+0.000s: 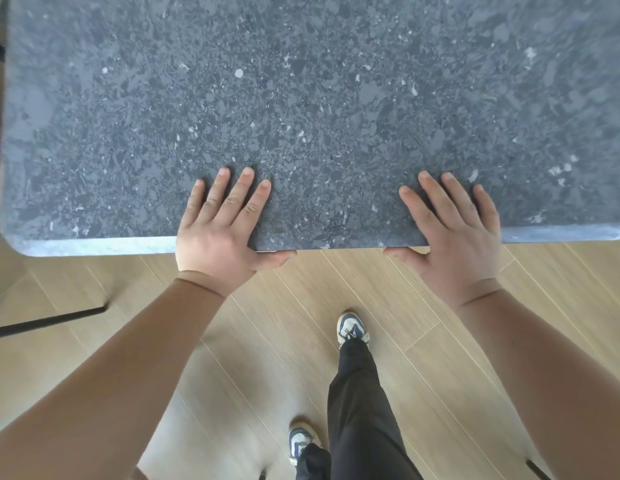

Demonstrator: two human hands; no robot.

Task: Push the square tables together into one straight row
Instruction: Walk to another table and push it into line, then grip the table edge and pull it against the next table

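A dark grey speckled stone-look table top (319,98) fills the upper half of the view, its near edge running across the middle. My left hand (222,230) lies flat on the top at that near edge, fingers straight and spread, thumb along the edge's side. My right hand (453,233) lies the same way further right, fingers straight on the top, thumb against the edge. Only this one table is in view; its far side is out of frame.
Light wooden plank floor (422,306) lies below the table edge. My legs in dark trousers and white-and-blue shoes (351,330) stand mid-stride. A thin black metal leg or bar (49,322) crosses the floor at the left.
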